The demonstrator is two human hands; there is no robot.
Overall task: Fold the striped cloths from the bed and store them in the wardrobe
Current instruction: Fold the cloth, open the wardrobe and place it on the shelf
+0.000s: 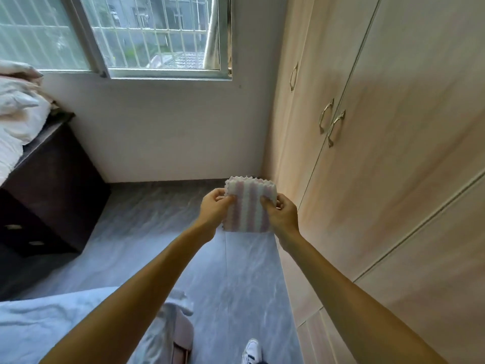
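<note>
A folded pink-and-white striped cloth [248,206] hangs in the air in front of me, held upright by both hands. My left hand [214,206] pinches its left edge and my right hand [281,214] grips its right edge. The wardrobe [388,158] stands directly to the right, light wood, with all visible doors closed. Its metal handles [331,124] are above and to the right of the cloth. The bed [52,324], covered in a pale blue sheet, lies at the bottom left.
A dark nightstand [49,195] with piled pale bedding [18,111] stands at the left. A barred window [147,35] is in the far wall. Grey marble-look floor [162,232] runs between bed and wardrobe. My white shoe [252,350] shows at the bottom.
</note>
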